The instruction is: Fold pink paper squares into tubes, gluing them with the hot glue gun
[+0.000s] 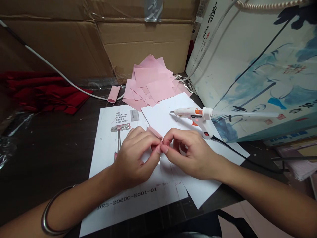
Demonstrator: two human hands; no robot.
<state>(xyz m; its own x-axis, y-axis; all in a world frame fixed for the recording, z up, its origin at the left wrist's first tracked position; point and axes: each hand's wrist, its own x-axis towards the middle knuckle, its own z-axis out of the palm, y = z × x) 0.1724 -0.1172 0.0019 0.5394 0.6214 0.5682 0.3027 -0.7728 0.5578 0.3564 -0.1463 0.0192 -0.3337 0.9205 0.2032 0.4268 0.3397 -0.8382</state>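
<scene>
Centrally, pink piece (155,132) pinched at its near end, left grip (159,147) and right grip (162,146) narrow, fingertips meeting.

On the near side of the glue gun (189,113), we hold our two hands together, thumb and index fingertips pinched and meeting. Our right hand (190,152) is just below it, fingers curled; our left hand (137,153) lies farther to its left, knuckles bent, back upward. Our left forearm (86,193) slants in from well left of the gun, our right forearm (257,195) from its near right.
</scene>
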